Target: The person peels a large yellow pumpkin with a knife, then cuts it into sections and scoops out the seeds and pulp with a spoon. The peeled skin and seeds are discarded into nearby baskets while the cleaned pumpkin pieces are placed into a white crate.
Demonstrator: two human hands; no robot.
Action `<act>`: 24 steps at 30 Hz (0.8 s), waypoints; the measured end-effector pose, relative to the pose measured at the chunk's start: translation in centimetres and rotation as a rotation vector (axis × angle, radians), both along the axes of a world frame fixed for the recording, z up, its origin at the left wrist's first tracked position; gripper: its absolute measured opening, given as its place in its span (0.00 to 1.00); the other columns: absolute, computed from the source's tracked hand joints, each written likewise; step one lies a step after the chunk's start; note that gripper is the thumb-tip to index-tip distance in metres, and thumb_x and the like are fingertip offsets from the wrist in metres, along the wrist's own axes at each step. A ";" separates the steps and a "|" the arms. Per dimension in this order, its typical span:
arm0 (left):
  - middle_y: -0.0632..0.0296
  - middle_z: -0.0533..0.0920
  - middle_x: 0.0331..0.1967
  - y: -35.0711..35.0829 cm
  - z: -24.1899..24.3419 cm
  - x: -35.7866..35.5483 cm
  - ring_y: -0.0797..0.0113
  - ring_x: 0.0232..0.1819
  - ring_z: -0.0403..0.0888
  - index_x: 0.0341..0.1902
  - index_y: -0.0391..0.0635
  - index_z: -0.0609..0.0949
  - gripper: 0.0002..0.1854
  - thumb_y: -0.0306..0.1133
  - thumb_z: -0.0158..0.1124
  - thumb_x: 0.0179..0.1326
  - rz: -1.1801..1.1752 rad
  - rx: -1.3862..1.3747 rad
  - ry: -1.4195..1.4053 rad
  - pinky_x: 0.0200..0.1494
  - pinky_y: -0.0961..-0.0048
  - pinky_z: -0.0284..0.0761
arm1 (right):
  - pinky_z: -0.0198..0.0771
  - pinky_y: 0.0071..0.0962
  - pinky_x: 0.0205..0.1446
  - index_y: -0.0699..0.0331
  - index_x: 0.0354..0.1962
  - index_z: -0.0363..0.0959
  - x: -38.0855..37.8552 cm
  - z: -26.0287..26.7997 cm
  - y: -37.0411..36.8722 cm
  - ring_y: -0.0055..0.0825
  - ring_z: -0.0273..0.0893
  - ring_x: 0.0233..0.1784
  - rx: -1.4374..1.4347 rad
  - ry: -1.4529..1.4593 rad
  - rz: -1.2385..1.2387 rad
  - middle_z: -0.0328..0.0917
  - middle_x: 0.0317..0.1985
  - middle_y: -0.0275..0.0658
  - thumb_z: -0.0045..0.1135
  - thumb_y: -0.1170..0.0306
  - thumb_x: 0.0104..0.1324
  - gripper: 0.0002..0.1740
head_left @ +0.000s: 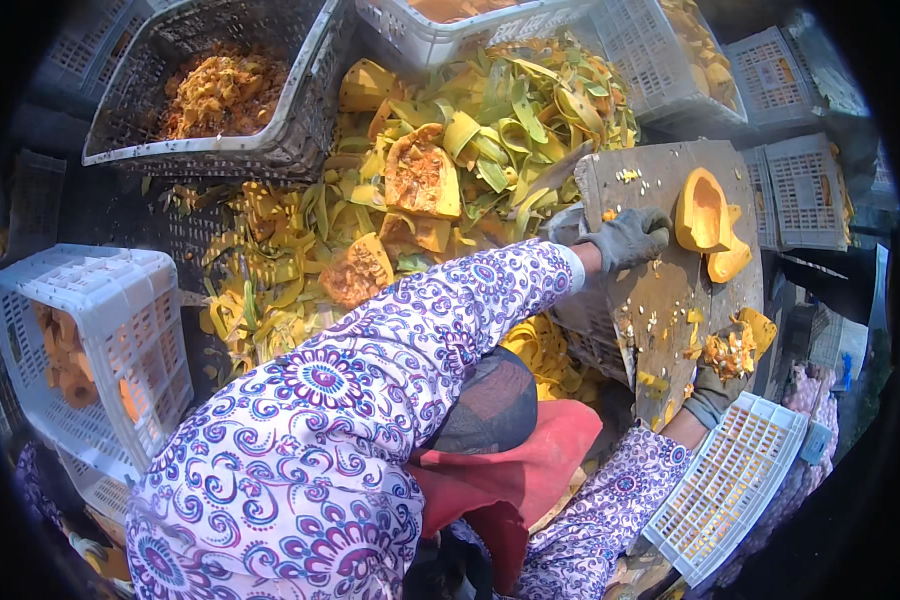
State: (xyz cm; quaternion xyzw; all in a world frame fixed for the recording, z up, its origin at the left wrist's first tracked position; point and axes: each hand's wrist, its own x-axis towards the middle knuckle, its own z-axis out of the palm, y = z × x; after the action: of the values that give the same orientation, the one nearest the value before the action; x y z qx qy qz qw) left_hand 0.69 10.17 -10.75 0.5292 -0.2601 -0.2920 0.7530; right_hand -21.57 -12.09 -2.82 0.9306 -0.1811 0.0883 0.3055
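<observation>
My left hand (634,238), in a grey glove, is over the upper left part of a worn wooden board (664,315). Its fingers are curled, and whether they hold anything is hidden. At the board's lower right, my right hand (716,394), also gloved, grips a pumpkin piece (759,334) with stringy orange pulp and seeds (729,354) on it. A hollowed pumpkin piece (701,214) lies on the board to the right of my left hand, overlapping a smaller orange piece (729,259). Loose pale seeds and pulp bits dot the board.
Green and yellow peels (525,120) are heaped beyond my left arm, with seedy pumpkin chunks (422,172) among them. A dirty crate (300,112) holds orange pulp. White plastic crates stand around, one (90,300) at left with peeled pieces, another (727,487) beside my right forearm.
</observation>
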 end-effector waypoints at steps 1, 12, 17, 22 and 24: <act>0.57 0.80 0.35 0.5 0.5 0.1 0.71 0.27 0.79 0.52 0.39 0.74 0.20 0.39 0.53 0.61 0.008 0.002 0.091 0.29 0.73 0.77 | 0.67 0.35 0.59 0.61 0.50 0.71 0.6 0.7 -0.5 0.40 0.73 0.53 -0.128 -0.028 0.103 0.76 0.48 0.44 0.53 0.61 0.58 0.23; 0.63 0.78 0.34 13.7 0.2 -0.3 0.73 0.37 0.73 0.46 0.43 0.76 0.15 0.40 0.53 0.61 0.161 0.009 -0.001 0.42 0.73 0.70 | 0.68 0.34 0.58 0.62 0.53 0.69 15.6 5.4 6.6 0.42 0.74 0.53 0.610 -0.670 0.114 0.75 0.50 0.46 0.54 0.59 0.61 0.24; 0.62 0.78 0.35 20.4 1.9 -0.6 0.77 0.36 0.76 0.49 0.45 0.76 0.16 0.37 0.51 0.61 0.066 0.076 0.344 0.37 0.74 0.74 | 0.69 0.33 0.58 0.62 0.55 0.68 25.7 9.5 18.8 0.42 0.74 0.53 0.851 -0.868 0.474 0.74 0.51 0.46 0.55 0.59 0.63 0.25; 0.58 0.79 0.45 21.5 -1.4 0.0 0.66 0.43 0.79 0.54 0.42 0.75 0.18 0.36 0.52 0.61 0.209 0.022 0.210 0.45 0.69 0.77 | 0.69 0.33 0.58 0.62 0.56 0.67 34.3 11.7 35.8 0.43 0.74 0.53 1.127 -0.892 0.920 0.74 0.52 0.47 0.55 0.58 0.64 0.26; 0.58 0.82 0.41 21.4 -3.8 0.3 0.65 0.44 0.79 0.50 0.42 0.77 0.17 0.36 0.59 0.59 0.317 -0.010 0.018 0.47 0.70 0.74 | 0.69 0.32 0.58 0.62 0.56 0.67 36.0 10.2 44.0 0.43 0.74 0.53 1.249 -0.748 1.068 0.74 0.53 0.48 0.55 0.58 0.65 0.26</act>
State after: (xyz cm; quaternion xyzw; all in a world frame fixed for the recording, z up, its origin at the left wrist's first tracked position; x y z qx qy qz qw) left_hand 1.02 31.61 -14.58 0.5574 -0.1681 -0.1729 0.7944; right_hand 14.43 31.88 7.35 0.7979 0.1727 0.4009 -0.4158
